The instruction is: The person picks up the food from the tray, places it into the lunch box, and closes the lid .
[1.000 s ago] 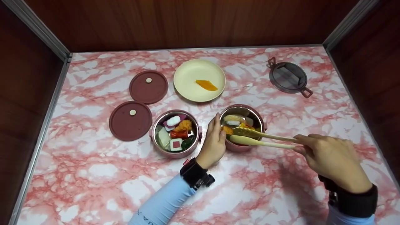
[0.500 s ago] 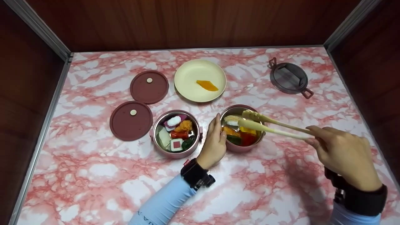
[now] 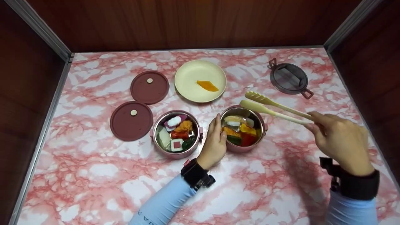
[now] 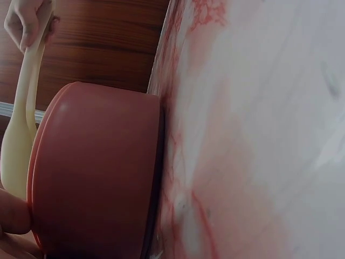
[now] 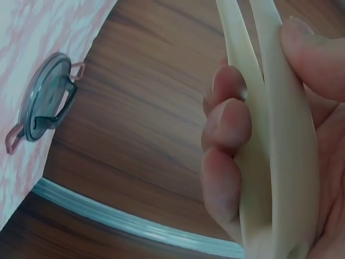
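Note:
Pale yellow tongs (image 3: 289,110) are in my right hand (image 3: 342,137), its fingers curled round their arms in the right wrist view. Their tips stand parted above the far rim of the right-hand pink pot (image 3: 240,149), with nothing between them. Inside that pot lie several toy food pieces, among them a yellow piece (image 3: 248,129) and a red piece (image 3: 249,139). My left hand (image 3: 214,143) rests against the pot's left side with straight fingers. Just left of this hand stands a second pink pot (image 3: 176,155), also holding several toy food pieces.
A cream plate (image 3: 193,73) with one orange slice (image 3: 207,86) lies behind the pots. Two dark red lids (image 3: 150,93) with pale knobs lie at the left. A small grey-lidded pan (image 3: 289,78) with two pink handles sits at the back right. Dark wooden walls (image 3: 200,25) enclose the table.
The tongs have risen out of the right-hand pot, moving away from me over its far rim. The food in that pot is now uncovered. My left hand has stayed in place.

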A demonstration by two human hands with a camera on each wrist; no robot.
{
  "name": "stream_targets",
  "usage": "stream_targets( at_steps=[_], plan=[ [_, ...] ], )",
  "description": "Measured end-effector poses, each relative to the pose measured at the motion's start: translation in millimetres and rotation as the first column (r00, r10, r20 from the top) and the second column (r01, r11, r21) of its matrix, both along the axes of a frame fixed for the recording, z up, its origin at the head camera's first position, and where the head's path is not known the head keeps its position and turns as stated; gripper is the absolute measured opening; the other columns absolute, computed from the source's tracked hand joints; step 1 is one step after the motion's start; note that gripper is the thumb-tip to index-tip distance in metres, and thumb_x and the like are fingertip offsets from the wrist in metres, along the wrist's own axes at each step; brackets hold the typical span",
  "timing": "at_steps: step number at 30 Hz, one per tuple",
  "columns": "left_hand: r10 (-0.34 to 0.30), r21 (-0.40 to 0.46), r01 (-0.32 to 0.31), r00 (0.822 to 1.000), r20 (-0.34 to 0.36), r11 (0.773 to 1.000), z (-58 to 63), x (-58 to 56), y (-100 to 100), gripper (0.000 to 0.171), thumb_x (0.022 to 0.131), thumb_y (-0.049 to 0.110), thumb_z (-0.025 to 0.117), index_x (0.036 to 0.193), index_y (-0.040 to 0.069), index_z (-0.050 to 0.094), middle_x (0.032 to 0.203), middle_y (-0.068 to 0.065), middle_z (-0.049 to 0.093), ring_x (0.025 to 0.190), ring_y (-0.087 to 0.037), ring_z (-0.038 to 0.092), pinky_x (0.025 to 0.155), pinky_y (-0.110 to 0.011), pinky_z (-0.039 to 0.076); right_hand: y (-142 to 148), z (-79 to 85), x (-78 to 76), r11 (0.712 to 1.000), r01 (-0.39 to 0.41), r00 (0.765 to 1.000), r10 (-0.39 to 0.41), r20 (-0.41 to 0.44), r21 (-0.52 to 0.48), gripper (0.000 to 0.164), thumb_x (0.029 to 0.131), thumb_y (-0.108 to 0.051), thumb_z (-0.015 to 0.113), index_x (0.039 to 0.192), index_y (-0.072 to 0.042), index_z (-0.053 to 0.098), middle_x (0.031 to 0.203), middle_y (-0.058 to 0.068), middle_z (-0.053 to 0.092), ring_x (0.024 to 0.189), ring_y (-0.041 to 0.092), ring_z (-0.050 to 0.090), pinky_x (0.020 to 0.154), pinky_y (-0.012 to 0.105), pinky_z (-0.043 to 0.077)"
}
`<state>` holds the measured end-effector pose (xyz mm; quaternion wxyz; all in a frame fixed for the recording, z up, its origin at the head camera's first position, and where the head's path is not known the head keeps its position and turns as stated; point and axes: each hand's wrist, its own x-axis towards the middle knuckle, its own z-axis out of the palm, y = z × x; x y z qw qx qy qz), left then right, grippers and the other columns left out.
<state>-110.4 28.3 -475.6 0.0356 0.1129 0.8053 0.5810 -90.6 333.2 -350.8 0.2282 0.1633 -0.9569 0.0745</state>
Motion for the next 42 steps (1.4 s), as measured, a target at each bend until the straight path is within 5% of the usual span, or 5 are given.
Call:
stream_targets(
  at_steps=[10, 20, 30, 42],
  plan=[
    [0.020, 0.005, -0.020, 1.000, -0.024, 1.000, -1.1, -0.2, -2.1, 0.063, 0.101, 0.001, 0.042, 0.156, -0.004, 0.012, 0.158, -0.025, 0.018, 0.145, -0.036, 0.023, 0.118, -0.041, 0.020, -35.2, 16.1, -72.8, 0.985, -0.139, 0.989, 0.143, -0.033, 0.103, 0.023, 0.089, -0.029, 0.072, 0.103, -0.011, 0.072, 0.070, 0.013, 0.063, 0.047, 0.036, 0.053, 0.036, 0.047, 0.031],
    [0.023, -0.012, -0.024, 0.997, -0.076, 1.000, -5.6, -1.8, -0.9, 0.062, 0.101, 0.002, 0.043, 0.155, -0.007, 0.014, 0.156, -0.027, 0.022, 0.144, -0.035, 0.026, 0.117, -0.042, 0.022, -80.8, 33.1, -149.0, 0.916, -0.296, 0.951, 0.308, -0.001, 0.273, 0.018, 0.086, -0.021, 0.074, 0.088, -0.006, 0.066, 0.070, 0.013, 0.060, 0.050, 0.034, 0.053, 0.037, 0.049, 0.035],
    [0.014, 0.000, -0.014, 0.999, -0.051, 1.000, -4.2, -0.1, -0.3, 0.062, 0.102, 0.002, 0.043, 0.155, -0.006, 0.013, 0.157, -0.026, 0.020, 0.145, -0.036, 0.023, 0.118, -0.042, 0.019, -120.4, 35.4, -191.4, 0.883, -0.276, 0.937, 0.159, 0.310, 0.381, 0.019, 0.091, -0.031, 0.068, 0.088, -0.013, 0.071, 0.068, 0.011, 0.060, 0.055, 0.033, 0.054, 0.045, 0.049, 0.040],
    [0.003, -0.013, -0.003, 0.999, -0.032, 1.000, -1.4, 0.1, 0.6, 0.063, 0.102, 0.003, 0.042, 0.156, -0.004, 0.010, 0.160, -0.023, 0.016, 0.146, -0.034, 0.020, 0.118, -0.041, 0.017, -137.7, 40.9, -209.7, 0.856, -0.247, 0.928, 0.074, 0.365, 0.455, 0.025, 0.090, -0.031, 0.067, 0.080, -0.009, 0.069, 0.068, 0.012, 0.061, 0.060, 0.034, 0.056, 0.050, 0.051, 0.042]
  ],
)
